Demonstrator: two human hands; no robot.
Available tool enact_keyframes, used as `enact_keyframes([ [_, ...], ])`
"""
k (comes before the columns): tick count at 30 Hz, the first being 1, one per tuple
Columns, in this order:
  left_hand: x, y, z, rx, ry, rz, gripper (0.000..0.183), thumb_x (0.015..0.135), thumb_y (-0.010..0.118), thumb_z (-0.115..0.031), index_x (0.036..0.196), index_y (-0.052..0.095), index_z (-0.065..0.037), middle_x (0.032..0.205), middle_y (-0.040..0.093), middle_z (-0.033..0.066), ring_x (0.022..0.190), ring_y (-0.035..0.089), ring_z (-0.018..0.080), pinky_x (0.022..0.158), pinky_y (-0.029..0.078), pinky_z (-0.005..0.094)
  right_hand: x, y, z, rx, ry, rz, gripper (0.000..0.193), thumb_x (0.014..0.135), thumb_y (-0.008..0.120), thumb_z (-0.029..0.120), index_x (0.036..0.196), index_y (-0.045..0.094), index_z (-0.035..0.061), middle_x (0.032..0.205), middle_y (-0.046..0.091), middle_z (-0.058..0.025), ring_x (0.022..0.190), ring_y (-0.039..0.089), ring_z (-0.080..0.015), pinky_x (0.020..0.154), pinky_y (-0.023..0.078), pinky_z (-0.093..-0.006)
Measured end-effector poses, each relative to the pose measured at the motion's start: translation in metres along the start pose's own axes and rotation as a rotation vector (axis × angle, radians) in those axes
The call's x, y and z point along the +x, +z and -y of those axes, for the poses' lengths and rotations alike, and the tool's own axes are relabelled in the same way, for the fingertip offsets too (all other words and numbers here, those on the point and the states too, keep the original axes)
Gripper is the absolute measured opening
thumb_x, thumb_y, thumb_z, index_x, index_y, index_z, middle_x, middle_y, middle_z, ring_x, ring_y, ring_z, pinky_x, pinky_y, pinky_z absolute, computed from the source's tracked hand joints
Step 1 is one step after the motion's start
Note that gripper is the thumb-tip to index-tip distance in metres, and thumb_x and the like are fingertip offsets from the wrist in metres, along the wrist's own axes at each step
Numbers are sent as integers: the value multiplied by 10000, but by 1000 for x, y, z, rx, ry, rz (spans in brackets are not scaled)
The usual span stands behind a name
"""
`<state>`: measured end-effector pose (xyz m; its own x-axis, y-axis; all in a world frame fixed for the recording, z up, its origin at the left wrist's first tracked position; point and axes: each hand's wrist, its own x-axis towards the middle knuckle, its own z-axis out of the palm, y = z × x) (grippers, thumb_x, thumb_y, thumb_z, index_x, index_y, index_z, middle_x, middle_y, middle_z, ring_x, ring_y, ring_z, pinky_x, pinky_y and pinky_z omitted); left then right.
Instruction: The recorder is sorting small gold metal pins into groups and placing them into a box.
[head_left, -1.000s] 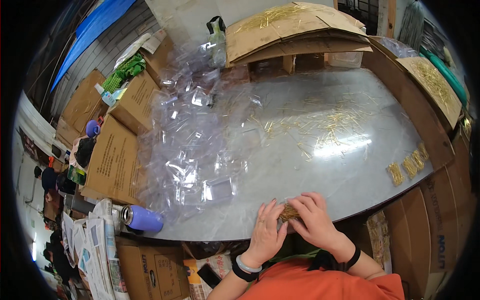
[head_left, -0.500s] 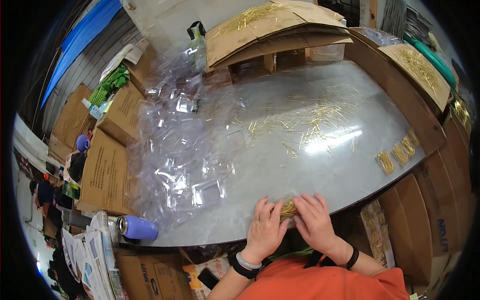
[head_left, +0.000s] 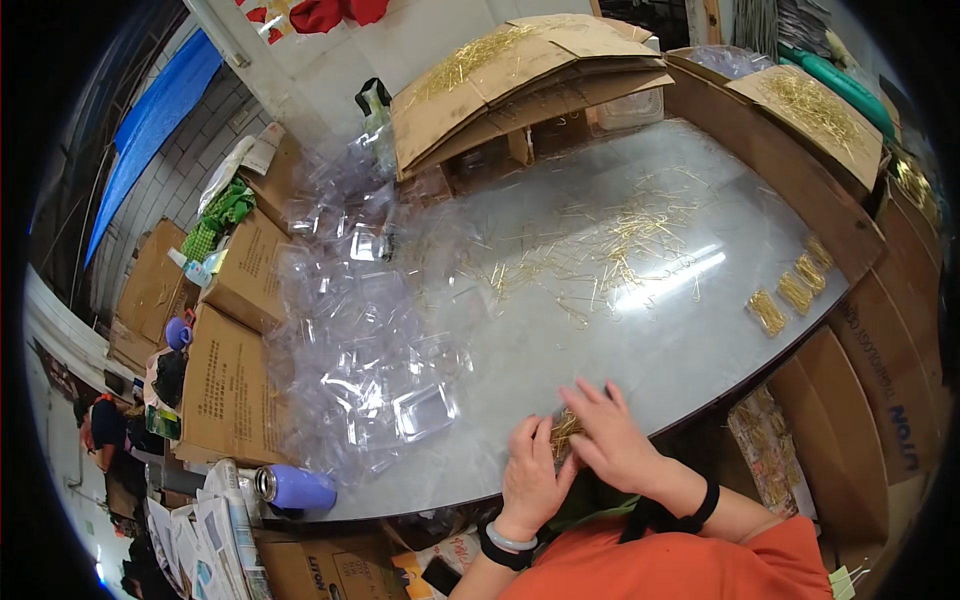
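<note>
At the near edge of the grey table [head_left: 560, 360], a bundle of thin gold wire hooks [head_left: 566, 432] lies between my hands. My left hand [head_left: 533, 475] is closed around the bundle's left side, its fingers bent against the wires. Over the right side reaches my right hand [head_left: 615, 440], with fingers stretched out and apart and the thumb side touching the bundle. The palms hide part of the wires. A scattered heap of loose gold hooks [head_left: 635, 235] spreads across the far middle of the table.
Several neat gold hook bundles [head_left: 767, 312] line the right edge. Clear plastic packages [head_left: 380, 340] pile up on the left, with a purple bottle [head_left: 303, 487] at the near left corner. Folded cardboard [head_left: 540, 75] stands at the back. Cardboard boxes [head_left: 235, 380] flank the left side.
My right hand has shifted left over the bundle, its fingers lifting more upright. The left hand has curled closer around the wires. The whole view has turned slightly.
</note>
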<state>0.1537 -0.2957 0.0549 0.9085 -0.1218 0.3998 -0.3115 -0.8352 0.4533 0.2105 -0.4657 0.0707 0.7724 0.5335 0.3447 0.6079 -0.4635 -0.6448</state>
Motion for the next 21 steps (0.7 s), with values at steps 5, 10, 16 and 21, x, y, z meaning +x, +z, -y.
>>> enact_keyframes([
  [5,1,2,-1,7,7,18,612,911,707,-243,1398,460,34,1359,441,226,1246,482,413,1014,464,461,-8,-15,0,-101,-74,93,553,987,542,174,1486,393,-15,1507,460,-196,1439,373,-403,1170,205,-645],
  [10,1,2,-2,1,10,-3,592,915,705,-247,1387,478,30,1362,443,215,1231,484,401,1016,452,464,6,-7,-17,-165,-57,-7,493,967,543,95,1442,449,1,1471,494,-200,1378,434,-416,1145,280,-600],
  [16,2,1,3,-86,38,26,651,902,730,-204,1431,428,27,1410,424,235,1283,468,417,1054,437,460,28,-13,-21,20,-46,-84,429,919,574,5,1347,551,17,1237,633,-176,1197,552,-383,1021,427,-480],
  [21,7,-5,6,-140,-40,-163,675,897,753,-192,1444,414,13,1413,429,244,1276,480,411,1069,416,462,32,-16,-32,48,50,-72,277,914,606,17,1189,635,6,1019,668,-161,957,623,-337,853,507,-415],
])
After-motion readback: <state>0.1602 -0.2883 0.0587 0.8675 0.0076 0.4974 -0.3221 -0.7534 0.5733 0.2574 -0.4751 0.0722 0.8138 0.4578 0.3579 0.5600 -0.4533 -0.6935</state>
